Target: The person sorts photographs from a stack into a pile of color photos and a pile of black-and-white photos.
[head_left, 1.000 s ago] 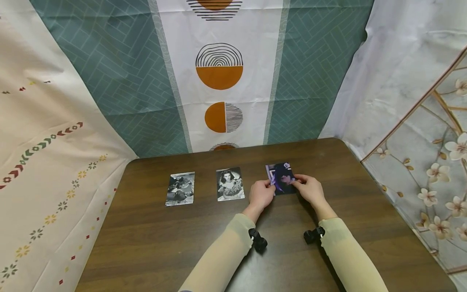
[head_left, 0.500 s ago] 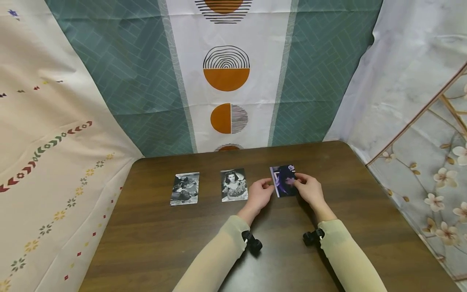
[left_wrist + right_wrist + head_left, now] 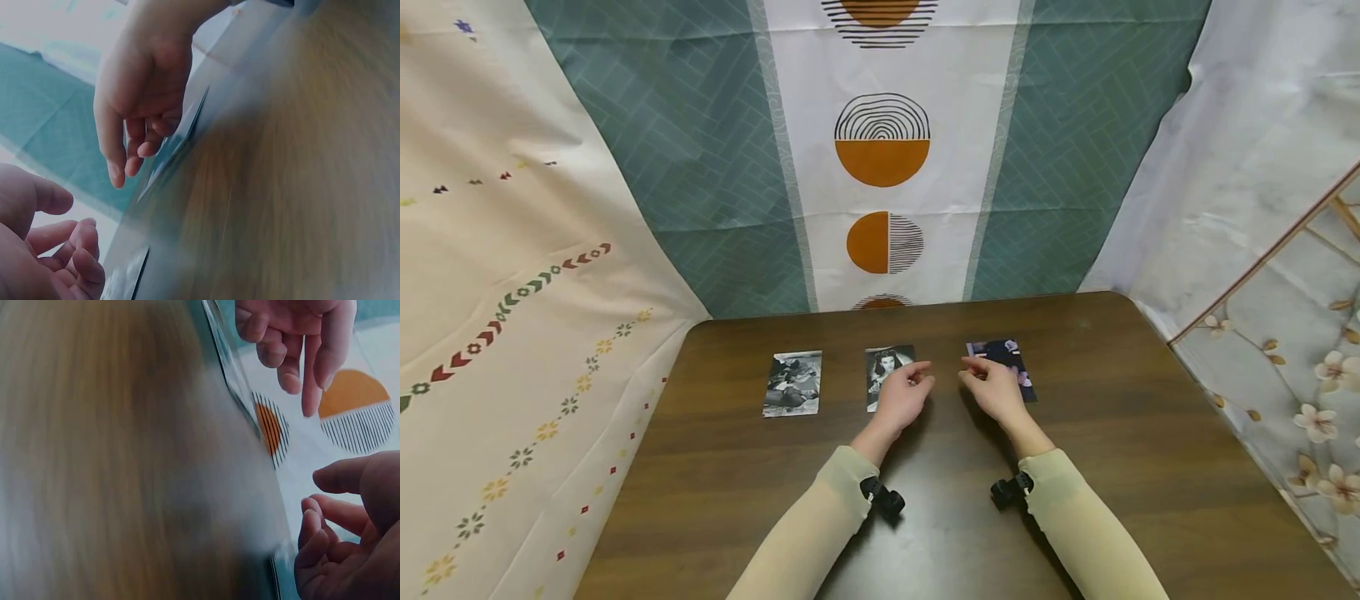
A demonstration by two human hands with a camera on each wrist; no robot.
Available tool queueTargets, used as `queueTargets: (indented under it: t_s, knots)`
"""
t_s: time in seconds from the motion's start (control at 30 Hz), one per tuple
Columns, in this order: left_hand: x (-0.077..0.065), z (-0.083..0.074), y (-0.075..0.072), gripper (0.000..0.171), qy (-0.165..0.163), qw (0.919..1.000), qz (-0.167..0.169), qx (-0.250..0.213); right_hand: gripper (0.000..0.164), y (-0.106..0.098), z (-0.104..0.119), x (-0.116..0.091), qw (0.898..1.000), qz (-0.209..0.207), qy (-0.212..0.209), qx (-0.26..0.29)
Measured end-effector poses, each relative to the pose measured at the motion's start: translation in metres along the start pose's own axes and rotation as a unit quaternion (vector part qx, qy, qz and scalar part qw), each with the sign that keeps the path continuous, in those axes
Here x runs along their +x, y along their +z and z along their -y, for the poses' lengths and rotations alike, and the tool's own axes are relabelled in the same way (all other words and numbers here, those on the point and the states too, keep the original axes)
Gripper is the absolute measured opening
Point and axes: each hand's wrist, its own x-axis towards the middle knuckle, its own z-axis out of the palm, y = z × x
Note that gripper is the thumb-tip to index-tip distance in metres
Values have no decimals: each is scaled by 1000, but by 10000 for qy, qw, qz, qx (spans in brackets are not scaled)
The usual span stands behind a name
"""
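Note:
Three photo prints lie in a row on the table. In the head view the left black-and-white print (image 3: 792,383) is fully visible. The middle black-and-white print (image 3: 880,367), of a figure with dark hair, is partly covered by my left hand (image 3: 901,400). Over part of the dark purple print (image 3: 1007,352) on the right hovers my right hand (image 3: 997,393). Both hands hold nothing, their fingers loosely bent and apart from each other. The left wrist view also shows the left hand (image 3: 44,250) empty, and the right wrist view shows the right hand (image 3: 356,531) likewise.
The brown wooden table (image 3: 760,500) has rounded far corners. Behind it hangs a green and white cloth (image 3: 880,250) with orange circles. Patterned cloths flank both sides, a cream one (image 3: 550,375) on the left and a floral one (image 3: 1262,333) on the right.
Both hands let go of the purple print and moved left, the left one to over the middle print. The purple print stays on the table, now slightly turned. The head view shifted a little.

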Motion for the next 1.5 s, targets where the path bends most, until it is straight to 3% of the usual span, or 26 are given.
queueTargets:
  t_s: [0.33, 0.57, 0.93, 1.23, 1.5]
  knots:
    - [-8, 23, -49, 40, -206, 9996, -137, 131, 37, 38, 26, 1, 9996, 218, -45, 190]
    - [-10, 40, -71, 41, -409, 9977, -456, 289, 39, 57, 33, 2, 9991, 326, -4, 282]
    - [-12, 52, -81, 41, -549, 9932, -817, 616, 40, 65, 36, -1, 9996, 251, -89, -90]
    - [-11, 50, -81, 41, -493, 9894, -684, 1184, 39, 68, 37, -2, 9990, 194, -111, -379]
    - [-9, 51, -79, 39, -630, 9884, -640, 1221, 39, 70, 35, -1, 9985, 233, -105, -492]
